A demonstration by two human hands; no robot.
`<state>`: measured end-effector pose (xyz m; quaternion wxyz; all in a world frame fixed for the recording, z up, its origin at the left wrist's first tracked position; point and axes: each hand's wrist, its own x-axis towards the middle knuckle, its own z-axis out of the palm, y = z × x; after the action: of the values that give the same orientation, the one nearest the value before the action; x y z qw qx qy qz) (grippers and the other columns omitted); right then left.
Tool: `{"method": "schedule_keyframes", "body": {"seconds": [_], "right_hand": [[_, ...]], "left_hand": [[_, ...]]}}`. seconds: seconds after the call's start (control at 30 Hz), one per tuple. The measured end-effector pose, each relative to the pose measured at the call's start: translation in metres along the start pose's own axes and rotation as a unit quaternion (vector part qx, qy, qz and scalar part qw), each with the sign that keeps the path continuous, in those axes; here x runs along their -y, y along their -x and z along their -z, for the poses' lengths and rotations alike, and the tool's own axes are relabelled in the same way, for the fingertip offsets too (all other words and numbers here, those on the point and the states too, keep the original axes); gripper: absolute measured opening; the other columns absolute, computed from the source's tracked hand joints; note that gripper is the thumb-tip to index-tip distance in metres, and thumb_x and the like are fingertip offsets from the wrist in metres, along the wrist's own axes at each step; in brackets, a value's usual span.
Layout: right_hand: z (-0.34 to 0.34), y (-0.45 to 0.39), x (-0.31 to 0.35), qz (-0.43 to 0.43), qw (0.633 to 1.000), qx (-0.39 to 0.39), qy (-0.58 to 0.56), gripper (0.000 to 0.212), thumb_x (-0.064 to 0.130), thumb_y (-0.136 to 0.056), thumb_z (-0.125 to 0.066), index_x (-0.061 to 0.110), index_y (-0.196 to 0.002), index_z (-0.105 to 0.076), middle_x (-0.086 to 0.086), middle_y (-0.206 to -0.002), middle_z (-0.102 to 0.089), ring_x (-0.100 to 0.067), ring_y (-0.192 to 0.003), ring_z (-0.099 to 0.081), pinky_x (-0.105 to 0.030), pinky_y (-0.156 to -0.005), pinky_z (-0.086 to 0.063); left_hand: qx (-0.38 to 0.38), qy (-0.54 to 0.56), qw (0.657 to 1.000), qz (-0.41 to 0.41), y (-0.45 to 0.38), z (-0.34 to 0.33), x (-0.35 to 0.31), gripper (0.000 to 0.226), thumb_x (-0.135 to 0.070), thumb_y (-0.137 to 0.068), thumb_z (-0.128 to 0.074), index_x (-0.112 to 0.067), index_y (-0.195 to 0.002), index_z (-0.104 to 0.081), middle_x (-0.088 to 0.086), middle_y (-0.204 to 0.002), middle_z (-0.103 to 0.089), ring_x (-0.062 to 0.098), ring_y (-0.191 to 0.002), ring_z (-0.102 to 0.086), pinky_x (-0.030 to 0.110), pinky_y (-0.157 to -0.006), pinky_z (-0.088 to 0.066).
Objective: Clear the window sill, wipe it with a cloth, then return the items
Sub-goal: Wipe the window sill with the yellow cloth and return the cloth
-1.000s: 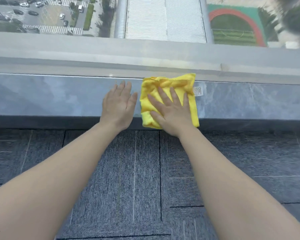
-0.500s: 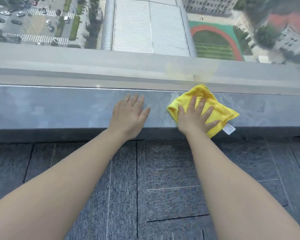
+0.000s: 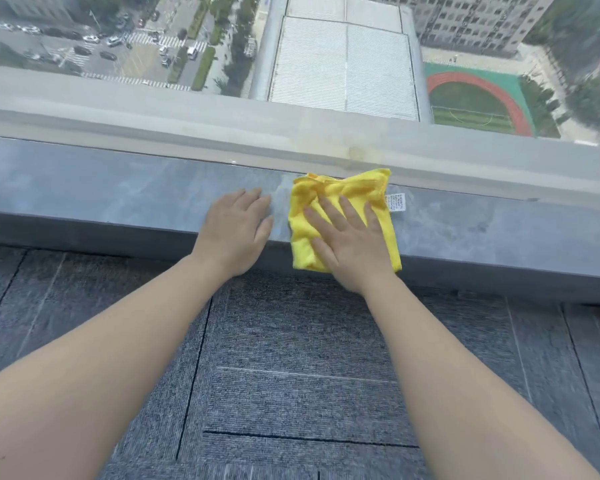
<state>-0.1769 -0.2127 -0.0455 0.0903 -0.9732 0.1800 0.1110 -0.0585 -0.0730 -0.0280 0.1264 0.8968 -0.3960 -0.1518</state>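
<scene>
The right hand (image 3: 352, 244) lies flat on a yellow cloth (image 3: 347, 195), palm down, fingers (image 3: 347, 211) spread wide and gripping nothing, simply pressing the fabric against the window sill (image 3: 101, 192). The cloth is loosely folded into a rough square; its far edge reaches the base of the window frame (image 3: 187, 133) and its near edge hangs slightly over the sill's front lip. A small white care label (image 3: 396, 202) sticks out from the cloth's right side, lying on the stone. The left hand (image 3: 236, 233) rests open just beside the cloth's left edge, palm down on the bare grey sill, fingers together and pointing toward the glass, holding nothing. Both forearms reach in from below, over grey carpet tiles (image 3: 291, 358). Beyond the glass, streets, a flat roof and a sports field lie far below
</scene>
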Motion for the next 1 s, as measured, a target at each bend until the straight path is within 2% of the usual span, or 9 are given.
{"method": "schedule_keyframes", "body": {"seconds": [0.17,0.27,0.5,0.57,0.67,0.73,0.8,0.9,1.0], "right_hand": [[-0.001,0.023,-0.047,-0.125,0.992,0.0,-0.021,0.054,0.046,-0.097,-0.015,0.033,-0.148,-0.002,0.008,-0.16,0.006,-0.021,-0.148,0.008,-0.049,-0.117,0.005],[0.002,0.022,-0.061,-0.216,0.975,0.001,-0.042,0.056,0.046,-0.097,-0.014,0.03,-0.148,0.001,0.005,-0.16,0.008,-0.027,-0.147,0.009,-0.056,-0.115,0.003],[0.013,-0.019,-0.042,-0.346,0.929,0.011,-0.132,0.058,0.046,-0.096,-0.013,0.027,-0.148,0.007,-0.002,-0.159,0.012,-0.039,-0.143,0.017,-0.069,-0.107,0.008],[0.012,-0.023,-0.034,-0.321,0.94,0.001,-0.116,0.058,0.045,-0.097,-0.013,0.025,-0.148,0.005,-0.004,-0.16,0.008,-0.039,-0.143,0.016,-0.069,-0.106,0.009],[0.007,-0.013,-0.034,-0.179,0.982,-0.016,-0.063,0.055,0.043,-0.097,-0.015,0.029,-0.148,0.0,-0.001,-0.16,0.003,-0.032,-0.146,0.013,-0.067,-0.108,0.008],[0.005,-0.003,-0.042,-0.073,0.997,-0.015,-0.032,0.053,0.044,-0.097,-0.015,0.033,-0.147,-0.001,0.004,-0.16,0.002,-0.026,-0.147,0.011,-0.063,-0.111,0.008],[0.006,0.003,-0.053,-0.016,1.0,-0.006,-0.013,0.052,0.045,-0.097,-0.014,0.037,-0.147,-0.001,0.008,-0.16,0.003,-0.021,-0.147,0.01,-0.058,-0.113,0.008],[0.005,0.012,-0.071,0.007,1.0,-0.001,-0.013,0.051,0.045,-0.097,-0.015,0.039,-0.146,-0.003,0.011,-0.16,0.004,-0.018,-0.148,0.007,-0.052,-0.116,0.009],[0.004,0.024,-0.096,-0.017,1.0,-0.004,-0.016,0.051,0.044,-0.098,-0.015,0.037,-0.147,-0.004,0.011,-0.159,0.004,-0.016,-0.148,0.006,-0.049,-0.117,0.008]], "left_hand": [[0.022,-0.02,0.999,-0.023,0.002,-0.016,-0.038,0.065,-0.038,-0.083,-0.016,-0.011,-0.141,-0.031,0.009,-0.154,-0.027,0.027,-0.143,-0.02,0.037,-0.116,-0.013],[0.032,-0.032,0.999,-0.024,0.0,-0.024,-0.055,0.052,-0.035,-0.095,-0.023,-0.012,-0.142,-0.028,0.009,-0.156,-0.023,0.027,-0.145,-0.015,0.038,-0.117,-0.01],[0.033,-0.021,0.999,0.0,0.004,-0.031,-0.06,0.05,-0.031,-0.097,-0.026,-0.013,-0.144,-0.023,0.007,-0.157,-0.019,0.024,-0.145,-0.013,0.036,-0.118,-0.009],[0.025,-0.029,0.999,0.002,0.007,-0.031,-0.053,0.056,-0.039,-0.094,-0.021,-0.012,-0.143,-0.025,0.008,-0.156,-0.023,0.025,-0.144,-0.016,0.037,-0.117,-0.012],[-0.001,-0.018,1.0,0.004,0.009,-0.032,-0.052,0.08,-0.051,-0.078,-0.006,-0.009,-0.14,-0.032,0.011,-0.153,-0.029,0.029,-0.142,-0.022,0.039,-0.116,-0.016],[-0.002,-0.013,1.0,0.02,0.006,-0.035,-0.056,0.074,-0.047,-0.081,-0.011,-0.009,-0.141,-0.029,0.011,-0.154,-0.026,0.028,-0.144,-0.019,0.038,-0.117,-0.013],[-0.001,0.003,1.0,0.028,0.001,-0.037,-0.065,0.068,-0.041,-0.083,-0.015,-0.01,-0.142,-0.026,0.01,-0.155,-0.022,0.026,-0.145,-0.016,0.036,-0.118,-0.009],[-0.009,0.024,0.999,0.02,-0.009,-0.04,-0.081,0.061,-0.038,-0.089,-0.019,-0.01,-0.143,-0.025,0.01,-0.156,-0.02,0.024,-0.145,-0.014,0.035,-0.118,-0.008],[-0.01,0.04,0.999,0.01,-0.021,-0.045,-0.097,0.067,-0.04,-0.083,-0.015,-0.011,-0.142,-0.027,0.009,-0.156,-0.022,0.024,-0.145,-0.015,0.035,-0.118,-0.009]]}}
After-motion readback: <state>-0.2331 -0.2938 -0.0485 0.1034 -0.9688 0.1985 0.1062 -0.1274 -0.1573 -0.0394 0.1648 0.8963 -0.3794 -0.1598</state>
